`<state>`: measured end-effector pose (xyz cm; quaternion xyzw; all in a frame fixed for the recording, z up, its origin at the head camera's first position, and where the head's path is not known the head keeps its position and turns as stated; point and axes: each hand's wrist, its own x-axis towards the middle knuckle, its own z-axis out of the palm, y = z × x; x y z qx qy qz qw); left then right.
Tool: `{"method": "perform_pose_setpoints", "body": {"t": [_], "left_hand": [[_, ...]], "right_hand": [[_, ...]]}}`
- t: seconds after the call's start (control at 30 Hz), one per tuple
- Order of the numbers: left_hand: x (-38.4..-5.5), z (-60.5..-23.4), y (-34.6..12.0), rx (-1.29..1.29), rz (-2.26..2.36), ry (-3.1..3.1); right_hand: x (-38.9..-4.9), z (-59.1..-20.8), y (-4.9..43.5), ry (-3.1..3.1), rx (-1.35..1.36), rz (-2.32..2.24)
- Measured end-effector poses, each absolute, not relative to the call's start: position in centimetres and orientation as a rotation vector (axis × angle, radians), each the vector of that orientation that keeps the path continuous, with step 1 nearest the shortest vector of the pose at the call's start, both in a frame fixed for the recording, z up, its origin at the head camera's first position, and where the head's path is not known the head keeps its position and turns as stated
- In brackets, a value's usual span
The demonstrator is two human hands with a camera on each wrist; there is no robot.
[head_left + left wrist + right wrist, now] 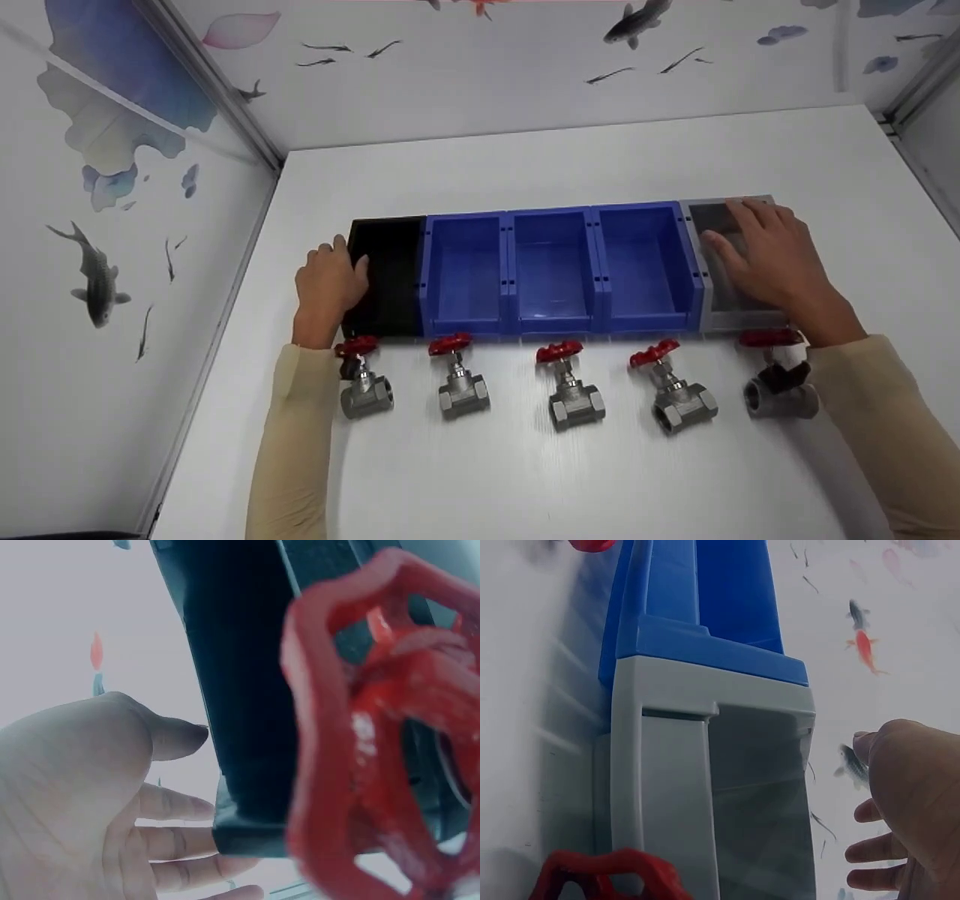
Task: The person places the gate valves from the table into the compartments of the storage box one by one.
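Observation:
A black bin [388, 277], three blue bins [550, 262] and a grey bin [724, 321] stand side by side in a row. My left hand [328, 276] is at the outer left side of the black bin, its fingers extended and its thumb close to the wall in the left wrist view. At the other end my right hand [776, 251] reaches over the outer side of the grey bin. Its fingers are spread and hold nothing. A gate valve with a red handwheel [356, 345] stands below the left wrist; another red handwheel [771, 338] is near the right wrist.
Several metal valves lie in a line in front of the bins, among them a middle valve [576, 405] and a right one [684, 406]. White panels with painted fish [97, 281] border the white table [487, 480] at the left and back.

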<state>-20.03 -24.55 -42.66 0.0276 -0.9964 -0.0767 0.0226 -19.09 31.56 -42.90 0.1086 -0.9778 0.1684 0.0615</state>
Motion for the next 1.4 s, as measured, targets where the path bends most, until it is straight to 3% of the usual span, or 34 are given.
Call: {"method": "perform_pose_setpoints", "body": {"t": [1.4], "left_hand": [[-19.9,-43.2,-25.6,0.069,-0.245,-3.229]], "right_hand": [[-13.6,-42.8,33.3,-2.930,0.382,0.689]]}}
